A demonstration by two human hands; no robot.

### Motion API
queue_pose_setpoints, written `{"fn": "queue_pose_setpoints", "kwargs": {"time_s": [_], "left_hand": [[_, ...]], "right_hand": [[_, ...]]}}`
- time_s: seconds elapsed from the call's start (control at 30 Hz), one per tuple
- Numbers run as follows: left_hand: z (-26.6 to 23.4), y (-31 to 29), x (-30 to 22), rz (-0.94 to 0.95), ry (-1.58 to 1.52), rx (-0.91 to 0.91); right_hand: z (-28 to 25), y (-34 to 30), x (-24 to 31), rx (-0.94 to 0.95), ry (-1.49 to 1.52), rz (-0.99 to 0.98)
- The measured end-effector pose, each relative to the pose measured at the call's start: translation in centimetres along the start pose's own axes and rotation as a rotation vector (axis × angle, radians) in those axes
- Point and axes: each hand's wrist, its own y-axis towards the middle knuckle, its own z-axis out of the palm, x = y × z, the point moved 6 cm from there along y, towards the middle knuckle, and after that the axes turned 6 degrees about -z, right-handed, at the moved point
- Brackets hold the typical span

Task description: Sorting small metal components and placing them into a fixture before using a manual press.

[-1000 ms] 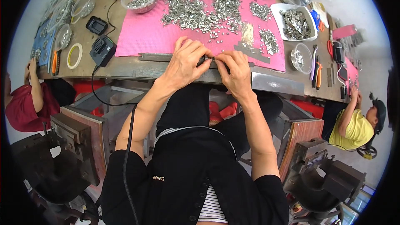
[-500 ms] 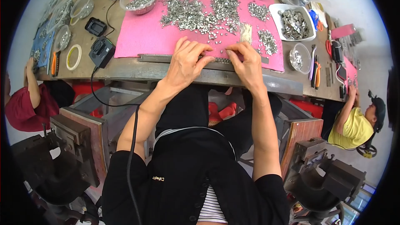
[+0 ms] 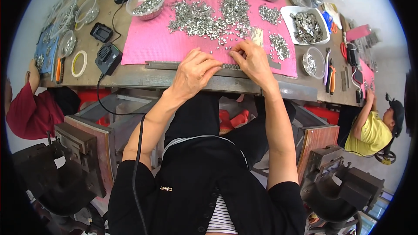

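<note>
A long dark metal strip (image 3: 162,65) lies along the front edge of the bench, with a row of small metal pieces (image 3: 230,66) set along it between my hands. My left hand (image 3: 190,73) rests over the strip, thumb and forefinger pinched at the row's left end. Above the row's right part, my right hand (image 3: 254,62) has its thumb and forefinger pinched together. Whatever either pinch holds is too small or hidden. Just beyond, a pile of loose small silver metal pieces (image 3: 193,17) is spread over the pink ribbed mat (image 3: 141,39).
Clear plastic tubs (image 3: 147,14) and a white tray (image 3: 284,14) of metal parts line the mat. A black charger (image 3: 108,56) with a cable and a tape roll (image 3: 79,64) sit left; orange-handled pliers (image 3: 332,78) lie right. Co-workers sit at both sides.
My right hand has shifted slightly left and its fingertips now point lower toward the strip. My left hand has lowered a little, its fingers closer together. The whole view has tilted slightly.
</note>
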Motion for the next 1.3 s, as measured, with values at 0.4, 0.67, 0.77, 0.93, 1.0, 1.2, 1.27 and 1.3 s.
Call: {"fn": "queue_pose_setpoints", "kwargs": {"time_s": [0.4,0.67,0.77,0.93,1.0,1.2,1.27,1.3], "left_hand": [[-0.2,0.5,-0.4,-0.014,0.042,-0.014],[-0.2,0.3,-0.2,-0.113,0.013,0.045],[-0.2,0.3,-0.3,-0.098,0.028,0.041],[-0.3,0.5,-0.2,-0.117,0.019,0.056],[-0.3,0.9,0.0,-0.116,0.012,0.059],[-1.7,3.4,1.3,-0.162,0.175,-0.011],[-1.1,4.5,2.1,-0.181,0.196,0.005],[-0.6,5.1,2.4,-0.168,0.243,0.011]], "right_hand": [[-0.3,-0.3,0.2,-0.068,0.046,-0.007],[0.0,-0.5,0.5,-0.085,0.005,-0.073],[-0.1,-0.5,0.6,-0.091,-0.001,-0.075],[0.2,-0.4,0.0,-0.05,0.013,-0.027],[-0.1,-0.3,0.4,-0.074,-0.043,-0.101],[0.0,-0.2,0.4,-0.065,-0.083,-0.071],[0.0,-0.1,0.4,-0.071,-0.082,-0.054],[0.0,-0.1,0.3,-0.078,-0.082,-0.037]]}}
